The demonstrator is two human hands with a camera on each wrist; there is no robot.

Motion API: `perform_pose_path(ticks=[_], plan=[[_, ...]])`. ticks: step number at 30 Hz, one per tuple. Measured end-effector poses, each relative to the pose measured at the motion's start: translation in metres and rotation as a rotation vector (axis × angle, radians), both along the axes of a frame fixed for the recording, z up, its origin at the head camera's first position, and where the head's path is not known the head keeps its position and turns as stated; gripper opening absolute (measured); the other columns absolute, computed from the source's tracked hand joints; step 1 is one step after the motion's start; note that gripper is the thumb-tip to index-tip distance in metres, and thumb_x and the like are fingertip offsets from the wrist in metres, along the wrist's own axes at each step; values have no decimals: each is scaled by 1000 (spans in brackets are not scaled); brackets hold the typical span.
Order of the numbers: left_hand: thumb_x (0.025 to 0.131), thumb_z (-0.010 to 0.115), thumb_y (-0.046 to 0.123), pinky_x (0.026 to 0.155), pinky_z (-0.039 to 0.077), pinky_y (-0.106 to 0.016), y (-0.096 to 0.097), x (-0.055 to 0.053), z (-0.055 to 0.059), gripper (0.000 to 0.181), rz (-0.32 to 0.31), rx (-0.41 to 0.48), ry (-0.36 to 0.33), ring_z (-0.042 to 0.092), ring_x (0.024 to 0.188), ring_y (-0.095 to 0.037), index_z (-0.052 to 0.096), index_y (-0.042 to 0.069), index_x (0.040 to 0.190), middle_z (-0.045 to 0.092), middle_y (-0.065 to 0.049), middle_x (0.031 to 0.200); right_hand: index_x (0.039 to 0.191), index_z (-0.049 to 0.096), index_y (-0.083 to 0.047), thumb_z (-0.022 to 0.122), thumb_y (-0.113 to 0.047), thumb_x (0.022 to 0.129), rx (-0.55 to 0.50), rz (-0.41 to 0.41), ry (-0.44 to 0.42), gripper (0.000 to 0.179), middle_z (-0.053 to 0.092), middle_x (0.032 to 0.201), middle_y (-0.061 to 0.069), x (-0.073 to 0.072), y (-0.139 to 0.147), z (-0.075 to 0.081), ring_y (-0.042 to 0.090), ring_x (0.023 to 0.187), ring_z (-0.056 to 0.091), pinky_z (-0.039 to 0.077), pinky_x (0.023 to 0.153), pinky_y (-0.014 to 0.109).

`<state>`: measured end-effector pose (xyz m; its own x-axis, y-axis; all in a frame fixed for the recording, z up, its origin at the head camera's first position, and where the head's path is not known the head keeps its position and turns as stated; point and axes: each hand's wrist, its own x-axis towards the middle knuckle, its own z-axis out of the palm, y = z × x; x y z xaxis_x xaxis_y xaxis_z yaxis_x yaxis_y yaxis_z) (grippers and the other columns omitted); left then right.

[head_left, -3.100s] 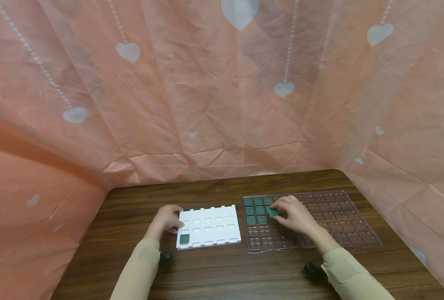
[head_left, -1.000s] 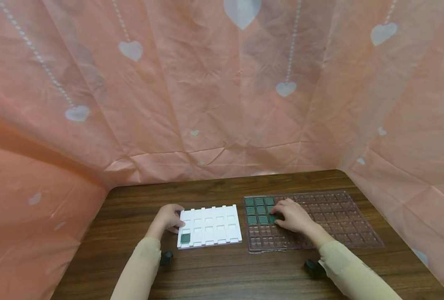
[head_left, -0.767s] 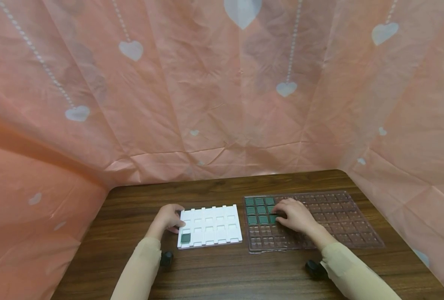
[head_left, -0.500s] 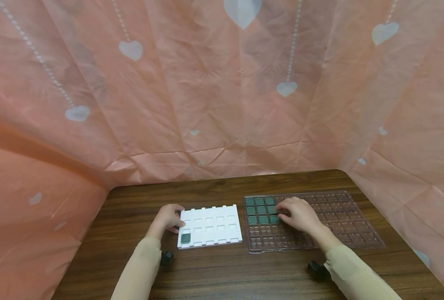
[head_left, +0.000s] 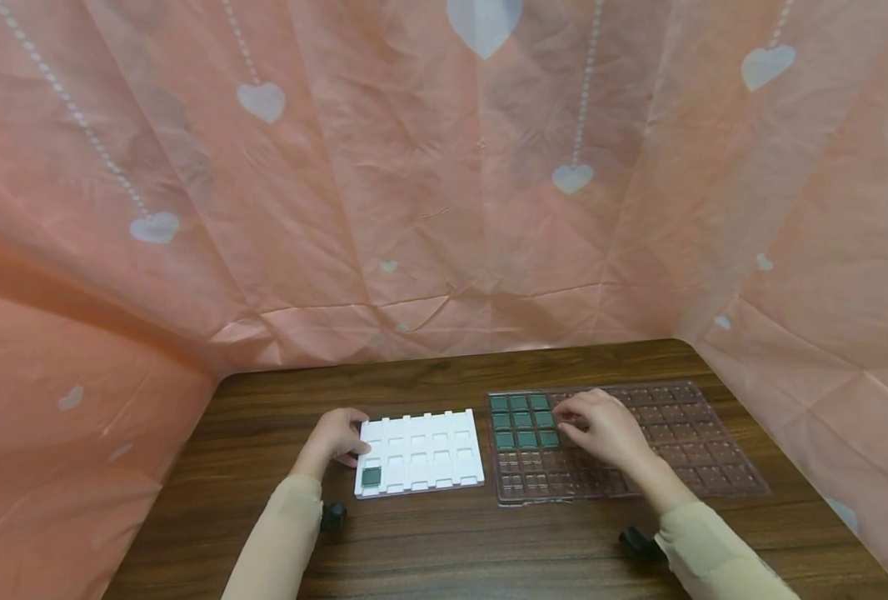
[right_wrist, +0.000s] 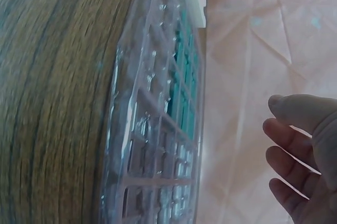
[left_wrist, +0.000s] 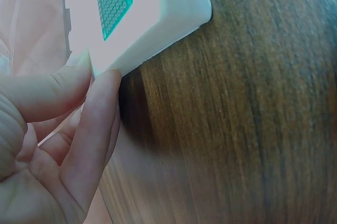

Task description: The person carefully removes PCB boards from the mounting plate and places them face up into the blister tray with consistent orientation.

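My left hand [head_left: 339, 435] holds the left edge of a white slotted tray [head_left: 427, 461], thumb on top and fingers against its side, as the left wrist view shows. One small green circuit board [head_left: 371, 476], dotted with rows of holes [left_wrist: 113, 2], lies in the tray's near left pocket. To the right is a clear plastic blister tray [head_left: 511, 492]. Several green boards [head_left: 522, 420] fill its far left pockets, in three rows of three. My right hand [head_left: 601, 425] hovers over this tray just right of the boards, its fingers loosely bent and nothing between thumb and fingertips [right_wrist: 275, 103].
Both trays lie side by side on a dark wood-grain table [head_left: 444, 550], with a narrow gap between them. A pink curtain [head_left: 414, 208] with white hearts surrounds the table's back and sides. Black devices [head_left: 641, 545] sit at both wrists.
My right hand lowered a green board into the third row of the clear tray, let it go and drew off to the right. The left hand stayed on the white tray.
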<state>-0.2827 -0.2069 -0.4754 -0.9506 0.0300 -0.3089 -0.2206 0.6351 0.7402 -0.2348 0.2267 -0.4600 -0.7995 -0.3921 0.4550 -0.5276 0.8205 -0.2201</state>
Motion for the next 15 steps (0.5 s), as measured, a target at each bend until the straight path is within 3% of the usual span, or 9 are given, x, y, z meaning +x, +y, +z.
perform_pose_path(ticks=[10,15], plan=[[75,76,-15,53,62,-34,1,0,1,58,-4,-6,0,62,74,-28,58,-8,129,55,-20,93,97,74,-11,85,-9,75,-99,63,113,24,69,87,-1,6,-12,5,16,80,59,53,67,38],[75,75,-16,53,62,-34,1,-1,1,58,0,2,-3,62,72,-28,57,-8,130,55,-20,92,99,74,-11,86,-8,74,-131,85,120,27,69,89,-1,8,-23,5,16,82,58,53,65,35]])
